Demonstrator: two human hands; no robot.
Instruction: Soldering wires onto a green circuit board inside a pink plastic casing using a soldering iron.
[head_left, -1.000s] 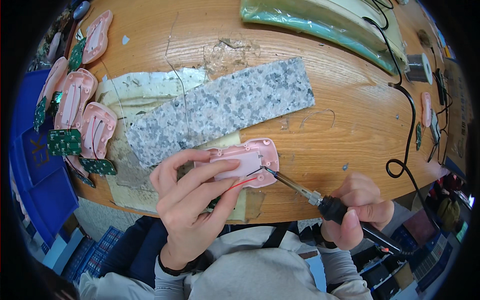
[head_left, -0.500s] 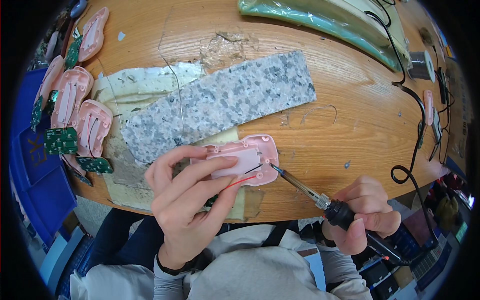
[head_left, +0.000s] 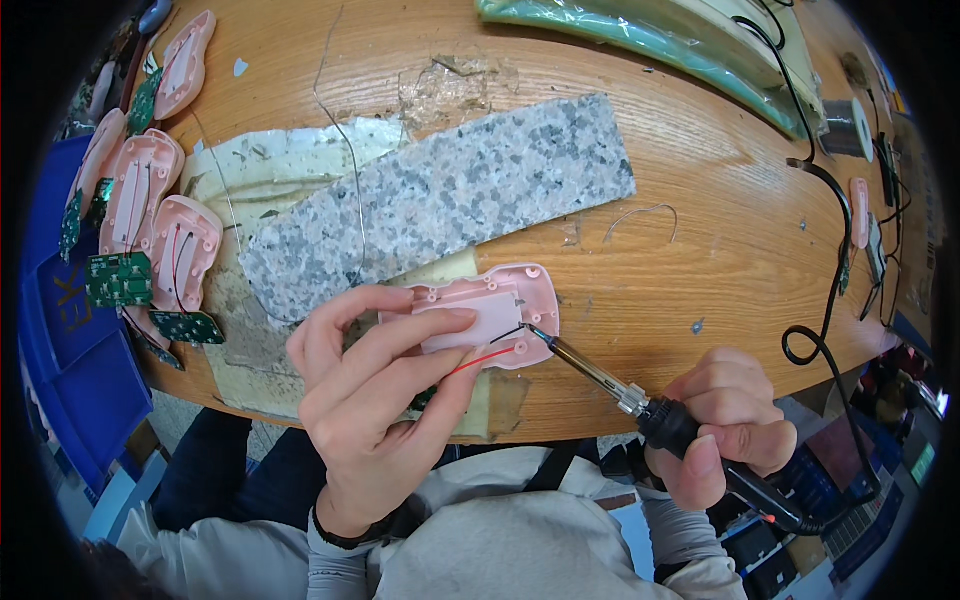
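Observation:
My left hand point(head_left: 375, 390) closes over a pink plastic shell point(head_left: 541, 292) near the table's front edge, fingertips pressing on the pale flat piece point(head_left: 495, 318) inside it. A red wire point(head_left: 486, 360) sticks out from between its thumb and fingers, and a short black wire point(head_left: 507, 335) lies just above. Under the palm, part of a green circuit board point(head_left: 424, 399) shows; the rest is hidden. My right hand point(head_left: 735, 425) grips a black-handled soldering iron point(head_left: 668, 424). Its tip is at the black wire's end, by the inner edge of the shell.
A speckled stone slab point(head_left: 450, 200) lies beyond the shell. More pink shells point(head_left: 187, 240) with wired green boards point(head_left: 119, 280) crowd the left, beside a blue bin point(head_left: 80, 350). The iron's cord point(head_left: 836, 230) runs along the right, near a wire spool point(head_left: 846, 130). Another person sits lower left.
The soldering iron has shifted left and slightly up, bringing its tip from the shell's right part to the end of the black wire. My left hand stays nearly still.

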